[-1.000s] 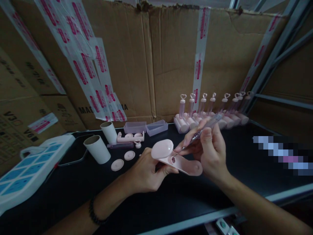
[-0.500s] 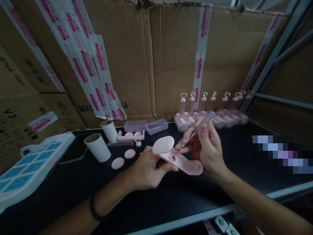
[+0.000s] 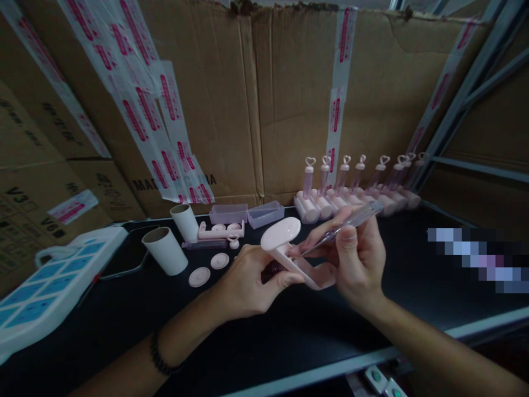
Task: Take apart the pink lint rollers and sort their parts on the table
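Note:
My left hand (image 3: 252,278) is closed on a pale pink plastic bracket (image 3: 303,270), which has an oval end plate raised toward the camera. Part of the bracket lies behind my fingers. In my right hand (image 3: 357,259) is a screwdriver (image 3: 345,222) with a clear handle, slanting down to the left. Its metal tip reaches the inside of the bracket; the exact contact point is hard to make out. Left of my left hand, two pink discs (image 3: 220,261) lie on the black table beside a small pink heart-topped piece (image 3: 233,241).
Two white cardboard tubes (image 3: 165,252) stand at the left, near a power strip (image 3: 58,275) and a dark phone-like slab (image 3: 130,253). Lilac trays (image 3: 266,214) and another pink bracket (image 3: 221,231) sit behind. Several pink heart-topped assemblies (image 3: 308,207) line the back right, before cardboard (image 3: 289,110).
The bracket has turned, showing its inner side more edge-on. My right hand and the screwdriver have shifted slightly right and down, with the screwdriver lying flatter.

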A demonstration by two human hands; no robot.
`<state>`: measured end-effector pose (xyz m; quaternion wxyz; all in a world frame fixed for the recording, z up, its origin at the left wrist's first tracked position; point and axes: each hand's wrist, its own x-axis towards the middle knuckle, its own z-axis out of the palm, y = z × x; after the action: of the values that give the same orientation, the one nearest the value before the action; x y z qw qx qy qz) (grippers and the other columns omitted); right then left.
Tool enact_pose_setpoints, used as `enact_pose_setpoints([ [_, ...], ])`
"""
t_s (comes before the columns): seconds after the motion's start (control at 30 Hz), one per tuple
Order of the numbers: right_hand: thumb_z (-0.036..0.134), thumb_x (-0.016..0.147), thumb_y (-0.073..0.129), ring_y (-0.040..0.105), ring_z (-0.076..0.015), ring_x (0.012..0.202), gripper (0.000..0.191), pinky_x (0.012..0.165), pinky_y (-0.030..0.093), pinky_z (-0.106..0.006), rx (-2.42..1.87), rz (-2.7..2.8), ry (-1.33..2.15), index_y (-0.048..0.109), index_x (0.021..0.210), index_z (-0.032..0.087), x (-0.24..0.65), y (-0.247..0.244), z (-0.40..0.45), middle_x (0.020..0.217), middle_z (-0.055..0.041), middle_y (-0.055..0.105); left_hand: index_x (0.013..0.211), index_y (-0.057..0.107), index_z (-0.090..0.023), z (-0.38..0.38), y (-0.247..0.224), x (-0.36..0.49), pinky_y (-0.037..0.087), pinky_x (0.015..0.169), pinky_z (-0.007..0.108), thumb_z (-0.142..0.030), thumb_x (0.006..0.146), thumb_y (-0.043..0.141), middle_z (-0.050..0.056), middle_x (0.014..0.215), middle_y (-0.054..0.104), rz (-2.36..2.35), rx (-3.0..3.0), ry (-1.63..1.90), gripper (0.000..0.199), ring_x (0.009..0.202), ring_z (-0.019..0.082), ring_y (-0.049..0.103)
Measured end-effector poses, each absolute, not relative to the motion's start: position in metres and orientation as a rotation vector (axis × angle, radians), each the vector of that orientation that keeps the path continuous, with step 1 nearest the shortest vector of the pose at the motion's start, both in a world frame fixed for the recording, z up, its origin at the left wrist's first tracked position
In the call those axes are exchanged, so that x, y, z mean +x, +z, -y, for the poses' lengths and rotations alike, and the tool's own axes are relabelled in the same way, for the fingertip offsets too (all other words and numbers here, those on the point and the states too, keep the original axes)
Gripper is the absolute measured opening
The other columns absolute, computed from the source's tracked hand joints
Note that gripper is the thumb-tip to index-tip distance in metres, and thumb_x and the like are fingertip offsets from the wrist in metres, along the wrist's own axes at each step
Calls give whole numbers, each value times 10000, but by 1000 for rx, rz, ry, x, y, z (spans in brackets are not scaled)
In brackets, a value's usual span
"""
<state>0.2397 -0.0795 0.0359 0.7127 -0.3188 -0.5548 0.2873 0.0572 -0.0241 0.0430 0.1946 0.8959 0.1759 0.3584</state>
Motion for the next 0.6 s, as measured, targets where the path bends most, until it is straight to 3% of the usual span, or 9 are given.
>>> enact_pose_setpoints([
  [0.2,462,1031,423,724,-251,845,146,683,608,-422,-674,1132,547,430,1001,319,245,48,75,820,-37,656,840,707,-178,25,48,58,446,605,241,-410,942,638,21,790,699,-481,2515,1041,263,645,130,608],
  [0.3,339,1028,429,643,-169,731,106,763,578,-384,-524,1020,517,503,963,299,259,65,70,896,-12,615,873,733,-179,22,48,55,422,567,236,-404,943,643,6,719,675,-519,2500,1038,252,595,122,582],
  [0.37,284,1004,485,546,-132,635,87,705,538,-335,-534,1063,438,562,966,293,270,75,69,950,-6,606,891,750,-179,19,48,54,425,569,238,-402,948,638,7,708,673,-557,2500,1002,256,594,125,584],
  [0.47,320,940,642,530,-146,644,83,619,482,-310,-857,1485,344,658,1009,277,279,84,71,988,-29,655,919,763,-179,14,50,51,466,609,250,-404,944,648,26,761,713,-642,2469,984,254,649,145,625],
  [0.6,404,849,773,643,-199,816,303,718,516,-317,-1115,2049,434,717,1101,245,272,86,73,1045,-44,729,998,769,-189,9,53,50,524,703,275,-355,954,639,53,911,763,-593,2370,1021,215,778,177,686],
])
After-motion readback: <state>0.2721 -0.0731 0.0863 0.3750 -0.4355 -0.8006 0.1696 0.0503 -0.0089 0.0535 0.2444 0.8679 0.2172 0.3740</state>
